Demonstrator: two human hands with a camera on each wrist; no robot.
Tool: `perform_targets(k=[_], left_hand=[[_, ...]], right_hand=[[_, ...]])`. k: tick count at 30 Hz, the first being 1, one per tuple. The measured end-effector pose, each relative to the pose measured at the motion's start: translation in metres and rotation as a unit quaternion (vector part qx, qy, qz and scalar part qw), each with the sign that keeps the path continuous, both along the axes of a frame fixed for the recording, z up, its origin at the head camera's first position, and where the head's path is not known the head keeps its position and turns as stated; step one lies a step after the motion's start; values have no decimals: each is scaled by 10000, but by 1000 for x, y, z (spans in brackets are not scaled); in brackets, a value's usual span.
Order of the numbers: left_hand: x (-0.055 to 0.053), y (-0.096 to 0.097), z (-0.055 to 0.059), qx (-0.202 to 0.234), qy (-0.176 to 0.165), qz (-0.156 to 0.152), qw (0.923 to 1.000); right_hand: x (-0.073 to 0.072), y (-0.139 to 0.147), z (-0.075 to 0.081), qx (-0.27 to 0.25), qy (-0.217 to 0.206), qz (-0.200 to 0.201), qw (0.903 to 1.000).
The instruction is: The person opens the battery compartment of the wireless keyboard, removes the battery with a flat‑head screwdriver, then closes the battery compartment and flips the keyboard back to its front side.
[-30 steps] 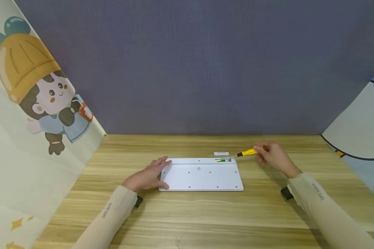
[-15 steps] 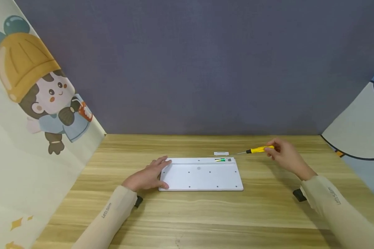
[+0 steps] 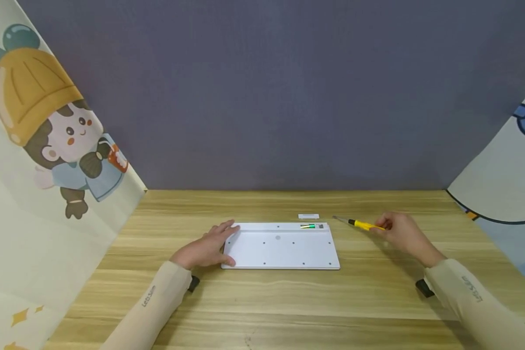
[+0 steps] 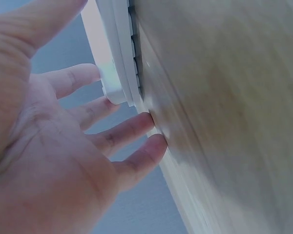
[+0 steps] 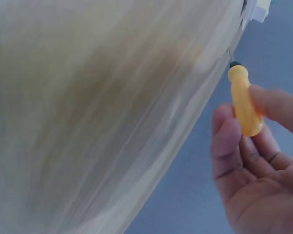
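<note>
The bench bore a keyboard, left hand spread on it; rightward, the right hand pinched a screwdriver pointing inward.

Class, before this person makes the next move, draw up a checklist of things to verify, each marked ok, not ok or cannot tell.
1. Keyboard lying face down on the table: ok.
2. Left hand resting at the keyboard's left end: ok.
3. Right hand holding the screwdriver by its yellow handle: ok.
4. Screwdriver clear of the keyboard: ok, it points past the far right corner.
5. Small white cover fitted over the green battery: not ok, it lies apart, behind the keyboard.
6. Battery fully seated: cannot tell, too small in view.
</note>
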State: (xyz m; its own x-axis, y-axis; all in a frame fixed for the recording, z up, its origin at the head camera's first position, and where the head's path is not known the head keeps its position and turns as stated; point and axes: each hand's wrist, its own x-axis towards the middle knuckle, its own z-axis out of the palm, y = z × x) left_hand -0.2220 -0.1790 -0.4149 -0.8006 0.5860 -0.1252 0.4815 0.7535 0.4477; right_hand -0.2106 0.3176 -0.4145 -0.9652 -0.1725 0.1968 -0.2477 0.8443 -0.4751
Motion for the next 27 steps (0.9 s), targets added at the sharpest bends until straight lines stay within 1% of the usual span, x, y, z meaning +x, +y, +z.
perform_targets(k=[2, 6, 12, 15, 19, 27], left_hand=[[0, 0, -1, 10, 12, -20, 10000], [0, 1, -1, -2, 19, -15, 10000], [0, -1, -2, -27, -8, 36, 10000], [0, -1, -2, -46, -19, 57, 10000], [0, -2, -2, -51, -15, 60, 10000], [0, 0, -2, -49, 9, 27, 10000]], right_hand=[[1, -2, -1, 87, -16, -4, 10000], [5, -7, -2, 179, -203, 38, 9996], [12, -18, -1, 373, -845, 257, 9954], [15, -24, -1, 413, -1024, 331, 9933], [19, -30, 1, 423, -1072, 361, 9927], [25, -38, 3, 531, -1098, 144, 9924]])
